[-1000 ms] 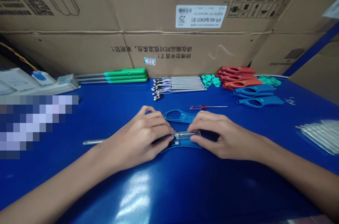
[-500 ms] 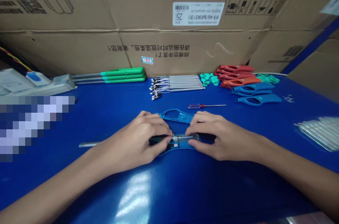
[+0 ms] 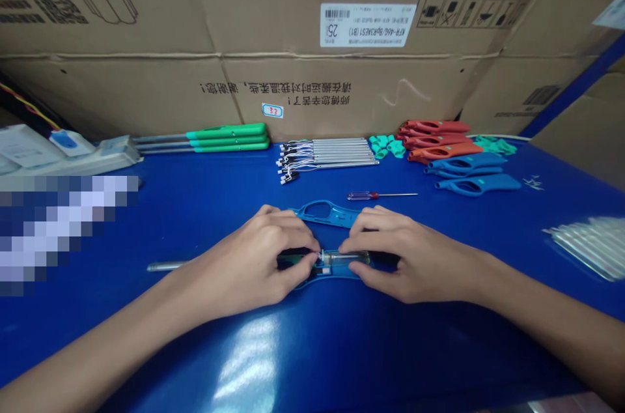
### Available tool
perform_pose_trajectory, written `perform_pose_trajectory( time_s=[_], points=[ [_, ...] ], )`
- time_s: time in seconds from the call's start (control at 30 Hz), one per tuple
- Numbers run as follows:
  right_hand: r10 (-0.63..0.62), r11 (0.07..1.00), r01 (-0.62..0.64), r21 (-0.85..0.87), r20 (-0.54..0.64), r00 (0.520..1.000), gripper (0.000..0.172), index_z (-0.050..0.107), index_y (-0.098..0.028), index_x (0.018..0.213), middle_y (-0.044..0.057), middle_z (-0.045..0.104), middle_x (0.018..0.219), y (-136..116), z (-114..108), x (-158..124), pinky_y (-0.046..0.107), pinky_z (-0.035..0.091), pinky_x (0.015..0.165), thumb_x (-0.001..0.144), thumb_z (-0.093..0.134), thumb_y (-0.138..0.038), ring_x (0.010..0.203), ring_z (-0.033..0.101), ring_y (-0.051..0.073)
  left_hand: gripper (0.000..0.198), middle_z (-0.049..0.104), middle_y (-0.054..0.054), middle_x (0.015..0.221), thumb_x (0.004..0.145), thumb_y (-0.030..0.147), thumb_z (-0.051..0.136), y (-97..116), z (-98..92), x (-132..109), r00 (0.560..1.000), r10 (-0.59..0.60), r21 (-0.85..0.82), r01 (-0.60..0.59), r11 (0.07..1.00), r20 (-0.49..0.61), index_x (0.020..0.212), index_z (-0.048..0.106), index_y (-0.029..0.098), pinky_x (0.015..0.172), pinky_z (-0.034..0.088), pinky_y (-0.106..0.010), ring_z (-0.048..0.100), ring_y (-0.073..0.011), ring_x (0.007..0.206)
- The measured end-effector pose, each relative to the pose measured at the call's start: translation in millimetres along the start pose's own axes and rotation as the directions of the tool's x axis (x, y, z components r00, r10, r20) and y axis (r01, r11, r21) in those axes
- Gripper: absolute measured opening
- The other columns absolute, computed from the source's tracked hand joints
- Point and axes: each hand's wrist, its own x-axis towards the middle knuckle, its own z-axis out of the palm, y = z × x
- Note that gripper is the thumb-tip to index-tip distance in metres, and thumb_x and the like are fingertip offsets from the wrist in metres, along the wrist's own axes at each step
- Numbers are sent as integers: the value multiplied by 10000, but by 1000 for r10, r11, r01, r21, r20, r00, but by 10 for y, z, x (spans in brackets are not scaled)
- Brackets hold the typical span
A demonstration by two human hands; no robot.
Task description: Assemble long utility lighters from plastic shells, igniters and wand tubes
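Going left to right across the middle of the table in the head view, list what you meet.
Metal rod, left hand, clear tank, right hand, bundle of clear tubes.

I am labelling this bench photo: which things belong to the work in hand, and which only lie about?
In hand: left hand, right hand, open blue plastic shell holding a clear tube, thin metal rod.
Lying about: second blue plastic shell, small red-handled screwdriver, green-handled metal sticks, red plastic shells.
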Motion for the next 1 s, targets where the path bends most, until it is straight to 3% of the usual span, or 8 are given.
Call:
perform_pose_trajectory(
  time_s=[0.3,0.67,1.0],
  points=[
    [4,1000,-4,-11,-6,1000,154,736,-170,970,51,675,884,-14,13,14,349,452,890,879,612,-168,843,614,171,163,726,-10,910,894,208,566,30,-7,-16,1000,22,-2,-22,1000,-14,926,725,224,929,447,-385,664,-192,883],
    [22,1000,-22,-11,0,1000,179,739,-173,998,51,670,894,-14,6,11,350,439,915,885,601,-164,869,608,174,163,718,-13,1090,836,295,678,9,-5,-84,995,94,113,-90,989,-24,980,742,253,997,400,-417,643,-218,1028],
    [4,1000,-4,-19,-13,1000,173,718,-175,1003,54,675,918,-11,14,2,357,446,915,891,588,-159,885,618,180,96,709,-30,1026,846,305,672,42,6,-60,988,134,115,-124,986,-80,835,694,212,918,419,-396,628,-223,989]
  ],
)
